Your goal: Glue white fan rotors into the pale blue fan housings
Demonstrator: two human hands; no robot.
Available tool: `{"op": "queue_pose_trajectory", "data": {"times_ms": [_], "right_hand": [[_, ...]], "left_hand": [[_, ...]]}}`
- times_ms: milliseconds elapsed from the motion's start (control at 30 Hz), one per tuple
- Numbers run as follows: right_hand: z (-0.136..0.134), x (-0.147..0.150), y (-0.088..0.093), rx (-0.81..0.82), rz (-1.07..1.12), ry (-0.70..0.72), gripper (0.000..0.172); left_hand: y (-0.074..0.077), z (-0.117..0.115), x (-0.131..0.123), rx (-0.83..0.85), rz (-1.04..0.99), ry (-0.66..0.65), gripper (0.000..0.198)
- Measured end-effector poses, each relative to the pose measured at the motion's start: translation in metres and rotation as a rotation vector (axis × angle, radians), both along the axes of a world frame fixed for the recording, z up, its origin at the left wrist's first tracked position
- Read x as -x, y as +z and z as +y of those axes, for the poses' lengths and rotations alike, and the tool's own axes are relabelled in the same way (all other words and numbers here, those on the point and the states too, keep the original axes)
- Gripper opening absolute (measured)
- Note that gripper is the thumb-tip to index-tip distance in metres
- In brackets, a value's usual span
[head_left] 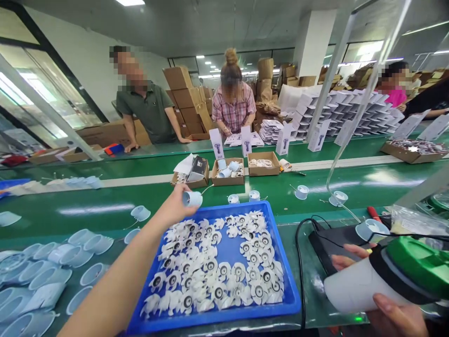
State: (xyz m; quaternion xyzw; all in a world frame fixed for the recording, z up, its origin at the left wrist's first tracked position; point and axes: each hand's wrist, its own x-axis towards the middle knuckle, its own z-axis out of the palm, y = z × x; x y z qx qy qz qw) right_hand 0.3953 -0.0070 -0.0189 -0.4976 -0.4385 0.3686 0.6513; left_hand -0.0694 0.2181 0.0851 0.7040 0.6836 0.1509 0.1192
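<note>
My left hand (pixel 178 206) reaches over the far left corner of a blue tray (pixel 294 290), its fingers closed on a pale blue round housing (pixel 194 199). Inside the tray lie many small white fan wheels (pixel 219 292) with dark ring centres, around a bare blue patch. At the lower right my right hand (pixel 398 316) is around a white bottle (pixel 354 285) with a black band and green lid. Its thumb shows on the near side and its fingertips on the far side; the bottle hides the palm.
Many pale blue housings (pixel 52 267) cover the left; a few stand on the green belt (pixel 112 208). Beyond are parts boxes (pixel 228 180) and upright printed cartons (pixel 319 135). Several people stand across the belt. A black cable (pixel 298 262) and dark device (pixel 326 243) lie right of the tray.
</note>
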Motion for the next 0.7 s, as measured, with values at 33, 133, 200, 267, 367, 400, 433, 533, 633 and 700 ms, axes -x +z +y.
{"op": "queue_pose_trajectory", "data": {"times_ms": [33, 133, 200, 267, 367, 400, 433, 533, 633, 700], "right_hand": [[0.002, 0.007, 0.011, 0.01, 0.093, 0.03, 0.066], [0.014, 0.034, 0.044, -0.04, 0.294, 0.121, 0.067], [0.027, 0.057, 0.066, -0.095, 0.332, 0.246, 0.061], [0.043, 0.084, 0.087, -0.107, 0.362, 0.397, 0.061], [0.064, 0.127, 0.114, -0.108, 0.458, 0.597, 0.049], [0.069, 0.139, 0.119, -0.121, 0.47, 0.654, 0.045], [0.072, 0.149, 0.123, -0.136, 0.478, 0.7, 0.043], [0.074, 0.164, 0.126, -0.178, 0.48, 0.748, 0.042], [0.067, 0.162, 0.122, -0.17, 0.455, 0.752, 0.041], [0.063, 0.158, 0.121, -0.161, 0.442, 0.761, 0.038]], "left_hand": [[0.002, -0.024, 0.006, 0.003, -0.055, -0.07, 0.066], [-0.004, -0.098, 0.011, 0.007, -0.415, -0.353, 0.061], [-0.016, -0.139, -0.008, 0.014, -0.475, -0.474, 0.054], [-0.03, -0.167, -0.044, 0.032, -0.414, -0.558, 0.058], [-0.043, -0.186, -0.101, 0.056, -0.47, -0.617, 0.066], [-0.044, -0.188, -0.115, 0.068, -0.494, -0.622, 0.064], [-0.043, -0.189, -0.126, 0.081, -0.509, -0.626, 0.061], [-0.037, -0.188, -0.139, 0.095, -0.542, -0.668, 0.047], [-0.033, -0.189, -0.139, 0.088, -0.578, -0.71, 0.033], [-0.033, -0.19, -0.14, 0.094, -0.589, -0.712, 0.03]]}}
